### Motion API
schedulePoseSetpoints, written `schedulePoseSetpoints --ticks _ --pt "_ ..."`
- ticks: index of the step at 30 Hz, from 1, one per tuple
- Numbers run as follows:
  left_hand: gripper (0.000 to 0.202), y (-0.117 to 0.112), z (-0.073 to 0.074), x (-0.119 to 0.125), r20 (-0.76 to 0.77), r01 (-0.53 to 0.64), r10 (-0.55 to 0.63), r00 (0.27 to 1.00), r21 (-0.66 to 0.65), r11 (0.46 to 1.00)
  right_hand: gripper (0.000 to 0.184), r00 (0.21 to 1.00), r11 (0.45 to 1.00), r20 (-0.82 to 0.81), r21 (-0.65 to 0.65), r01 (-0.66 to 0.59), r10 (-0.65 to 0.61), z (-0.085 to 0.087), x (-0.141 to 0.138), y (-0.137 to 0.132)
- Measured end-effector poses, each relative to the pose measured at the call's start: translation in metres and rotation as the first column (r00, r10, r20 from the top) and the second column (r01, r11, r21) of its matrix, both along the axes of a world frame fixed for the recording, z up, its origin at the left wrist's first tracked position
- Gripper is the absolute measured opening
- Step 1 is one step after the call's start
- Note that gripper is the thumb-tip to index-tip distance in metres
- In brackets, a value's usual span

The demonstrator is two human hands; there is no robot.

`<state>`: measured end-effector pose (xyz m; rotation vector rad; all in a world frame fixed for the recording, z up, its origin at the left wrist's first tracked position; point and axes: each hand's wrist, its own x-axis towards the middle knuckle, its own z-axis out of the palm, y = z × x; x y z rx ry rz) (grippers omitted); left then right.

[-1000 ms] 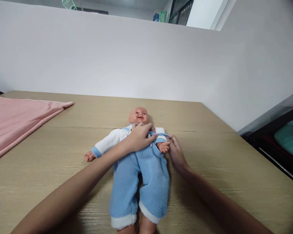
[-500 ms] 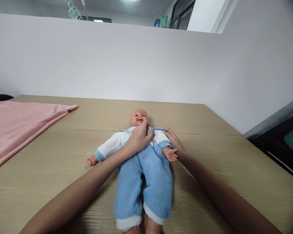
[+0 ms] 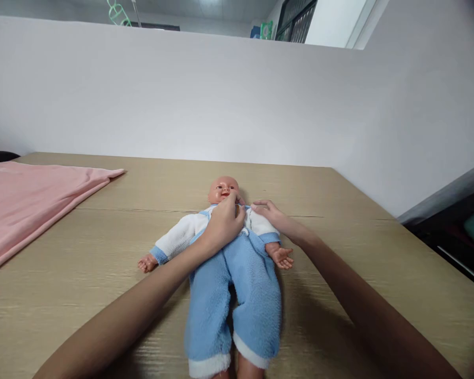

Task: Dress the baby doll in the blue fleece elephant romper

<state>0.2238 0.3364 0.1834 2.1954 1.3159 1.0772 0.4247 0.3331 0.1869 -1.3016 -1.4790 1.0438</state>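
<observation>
A baby doll (image 3: 233, 295) lies on its back on the table, head away from me. It wears a fluffy blue and white outfit. My left hand (image 3: 224, 221) reaches across the doll's chest and is closed on the collar of the outfit, just below the chin; its fingertips are partly hidden. My right hand (image 3: 274, 215) rests on top of the doll's shoulder on the right, fingers stretched out towards the collar. The white sleeve (image 3: 261, 225) under it reaches down to a blue cuff, and the doll's small hand (image 3: 283, 258) sticks out of that.
A pink cloth (image 3: 39, 202) is spread over the left side of the wooden table (image 3: 114, 310). A white partition wall (image 3: 181, 95) rises behind the table's far edge. Dark furniture (image 3: 437, 231) stands beyond the right edge, and a black rounded object (image 3: 0, 157) shows at far left.
My right hand has let go of the sleeve's shoulder edge and moved up and left onto the shoulder. The doll's arm there has straightened slightly outward. My left hand stays at the collar.
</observation>
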Motion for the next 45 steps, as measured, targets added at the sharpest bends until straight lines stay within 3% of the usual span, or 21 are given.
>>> schedulePoseSetpoints --ticks 2,5,7,10,16,22,31,37,40,43,45 --pt "0.016 0.001 -0.001 -0.001 -0.028 -0.002 0.002 1.000 0.016 1.000 0.067 0.925 0.988 0.348 -0.084 -0.133 0.154 0.018 0.020 -0.018" --pt "0.022 0.003 -0.003 -0.002 -0.044 -0.003 0.004 0.999 0.029 1.000 0.072 0.624 0.960 0.738 -0.123 -0.251 0.257 0.040 0.054 -0.037" --pt "0.022 0.003 -0.003 -0.003 -0.041 0.000 0.001 0.999 0.030 1.000 0.061 0.472 0.951 0.855 -0.073 -0.300 0.214 0.045 0.069 -0.041" --pt "0.022 0.004 -0.005 -0.004 -0.039 0.016 -0.015 0.999 0.033 0.999 0.049 0.401 0.938 0.901 -0.020 -0.345 0.167 0.036 0.074 -0.038" --pt "0.019 0.004 -0.008 -0.006 -0.047 0.042 -0.040 0.998 0.043 0.998 0.052 0.479 0.935 0.853 -0.029 -0.353 0.207 0.017 0.064 -0.030" --pt "0.021 0.004 -0.008 -0.006 -0.054 0.048 -0.045 0.998 0.054 0.997 0.021 0.406 0.904 0.908 0.081 -0.419 0.107 0.013 0.085 -0.014" --pt "0.016 0.003 -0.009 -0.004 -0.081 0.016 -0.014 0.997 0.031 0.999 0.014 0.480 0.922 0.859 0.028 -0.386 0.175 0.005 0.083 -0.015" --pt "0.010 0.002 -0.007 -0.004 -0.095 0.024 -0.021 0.995 0.032 0.999 0.047 0.576 0.927 0.762 -0.083 -0.367 0.297 0.006 0.083 -0.018" --pt "0.006 0.001 -0.008 -0.003 -0.095 0.026 -0.022 0.995 0.038 0.999 0.071 0.652 0.936 0.717 -0.004 -0.352 0.248 0.001 0.081 -0.019" --pt "0.004 0.001 -0.007 -0.002 -0.090 0.040 -0.037 0.995 0.035 0.999 0.066 0.802 0.949 0.574 0.129 -0.287 0.164 -0.006 0.070 -0.016" --pt "0.008 0.000 -0.007 -0.001 -0.071 0.039 -0.036 0.997 0.033 0.999 0.055 0.865 0.951 0.463 0.129 -0.280 0.192 -0.009 0.057 -0.010"
